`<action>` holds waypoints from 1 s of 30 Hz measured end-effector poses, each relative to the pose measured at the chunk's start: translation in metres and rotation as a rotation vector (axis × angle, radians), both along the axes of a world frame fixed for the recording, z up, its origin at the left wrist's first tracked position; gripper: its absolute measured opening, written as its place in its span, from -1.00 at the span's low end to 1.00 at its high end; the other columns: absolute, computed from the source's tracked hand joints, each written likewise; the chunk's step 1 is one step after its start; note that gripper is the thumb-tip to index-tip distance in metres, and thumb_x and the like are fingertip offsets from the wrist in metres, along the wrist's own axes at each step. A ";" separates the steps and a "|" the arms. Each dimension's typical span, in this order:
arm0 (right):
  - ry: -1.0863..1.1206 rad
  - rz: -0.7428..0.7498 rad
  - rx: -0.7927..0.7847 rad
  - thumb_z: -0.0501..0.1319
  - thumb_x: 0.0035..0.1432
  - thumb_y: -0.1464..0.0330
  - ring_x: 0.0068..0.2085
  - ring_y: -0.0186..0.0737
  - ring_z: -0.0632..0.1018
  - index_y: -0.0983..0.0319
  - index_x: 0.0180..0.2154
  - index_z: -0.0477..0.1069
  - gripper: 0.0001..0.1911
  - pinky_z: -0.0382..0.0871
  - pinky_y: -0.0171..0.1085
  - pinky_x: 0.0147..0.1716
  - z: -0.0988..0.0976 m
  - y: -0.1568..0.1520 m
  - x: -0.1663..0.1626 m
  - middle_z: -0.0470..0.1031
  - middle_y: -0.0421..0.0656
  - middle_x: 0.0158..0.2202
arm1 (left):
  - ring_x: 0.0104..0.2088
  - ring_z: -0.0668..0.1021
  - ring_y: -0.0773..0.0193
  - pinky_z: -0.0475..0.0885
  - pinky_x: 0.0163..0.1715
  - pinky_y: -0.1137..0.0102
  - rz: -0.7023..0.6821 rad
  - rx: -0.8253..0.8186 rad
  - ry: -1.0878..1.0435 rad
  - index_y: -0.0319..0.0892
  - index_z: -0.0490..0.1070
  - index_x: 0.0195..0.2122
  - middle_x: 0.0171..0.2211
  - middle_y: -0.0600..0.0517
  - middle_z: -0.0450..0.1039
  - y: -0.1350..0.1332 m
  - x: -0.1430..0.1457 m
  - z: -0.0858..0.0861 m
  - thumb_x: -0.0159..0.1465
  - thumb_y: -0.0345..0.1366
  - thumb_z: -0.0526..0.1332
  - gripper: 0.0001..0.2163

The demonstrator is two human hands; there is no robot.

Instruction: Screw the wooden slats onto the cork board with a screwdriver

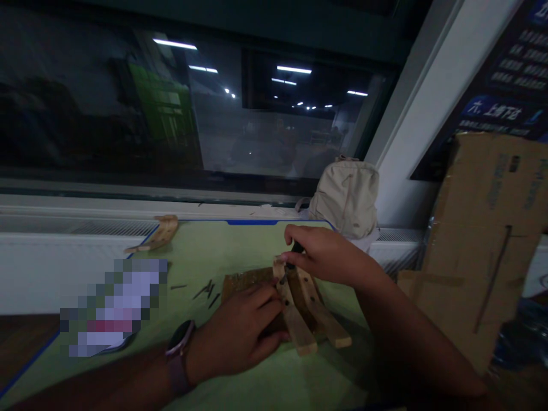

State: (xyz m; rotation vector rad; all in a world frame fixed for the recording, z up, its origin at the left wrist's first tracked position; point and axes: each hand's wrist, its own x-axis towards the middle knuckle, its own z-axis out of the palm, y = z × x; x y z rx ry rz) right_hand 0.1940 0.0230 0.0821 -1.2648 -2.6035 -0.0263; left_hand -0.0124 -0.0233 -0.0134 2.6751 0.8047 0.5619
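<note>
My left hand, with a watch on the wrist, lies on a brown wooden board, its fingers curled against two pale wooden slats that stick out toward me. My right hand is closed around a dark-handled tool, its tip down on the top of the slats. Several dark screws lie loose on the green mat just left of the board.
A wooden piece lies at the mat's far left corner. A beige backpack stands by the window sill. Cardboard boxes lean at the right. A blurred-out object sits at the left of the mat.
</note>
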 end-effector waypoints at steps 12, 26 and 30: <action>0.153 0.277 -0.091 0.29 0.16 0.42 -0.25 -0.23 0.49 0.22 -0.24 0.38 -0.88 0.24 -0.31 -0.29 -0.005 -0.008 -0.016 0.48 -0.19 -0.28 | -0.06 0.47 0.02 0.46 -0.06 0.10 0.031 0.018 0.034 -0.19 0.37 -0.04 -0.04 -0.11 0.41 -0.001 0.000 -0.002 0.30 -0.21 0.23 -0.75; 0.131 0.284 -0.207 0.21 0.22 0.39 -0.25 -0.27 0.44 0.25 -0.20 0.28 -0.87 0.24 -0.34 -0.31 0.005 -0.007 0.004 0.42 -0.13 -0.22 | -0.11 0.47 0.04 0.45 -0.10 0.15 0.035 0.018 0.049 -0.20 0.38 -0.07 -0.10 -0.10 0.39 -0.001 0.001 0.000 0.28 -0.24 0.23 -0.77; 0.211 0.376 -0.274 0.24 0.20 0.46 -0.27 -0.29 0.45 0.24 -0.25 0.31 -0.90 0.25 -0.36 -0.30 0.001 0.001 0.003 0.45 -0.18 -0.28 | -0.12 0.47 0.04 0.45 -0.11 0.15 0.039 0.019 0.054 -0.20 0.38 -0.07 -0.11 -0.10 0.39 0.000 0.001 0.000 0.29 -0.23 0.22 -0.77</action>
